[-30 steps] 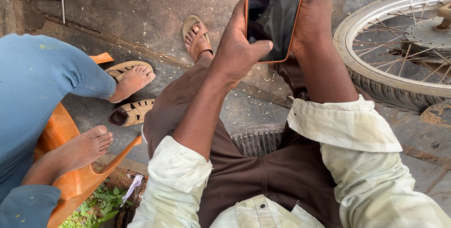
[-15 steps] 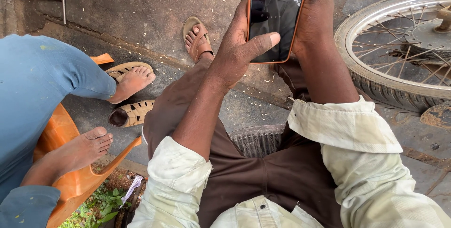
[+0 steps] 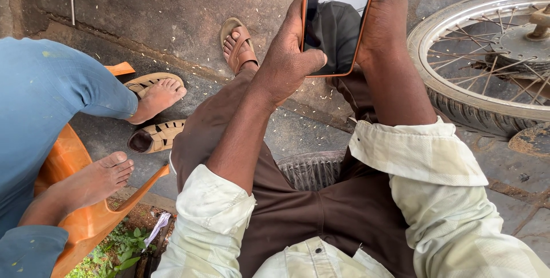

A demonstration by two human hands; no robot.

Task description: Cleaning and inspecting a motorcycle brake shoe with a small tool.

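Observation:
I sit with brown trousers and rolled pale sleeves. A phone with an orange case and a dark screen is upright in front of me. My right hand grips its right edge from behind. My left hand cups the phone's left lower side, its thumb resting across the bottom of the screen. My sandalled foot rests on the concrete beyond.
A spoked motorcycle wheel stands at the right. On the left another person in blue trousers sits on an orange plastic chair, bare feet by loose sandals. A round drain grate lies between my legs.
My left thumb has shifted on the lower screen, lifting outward and then settling back across the bottom. The phone and right hand stay nearly still.

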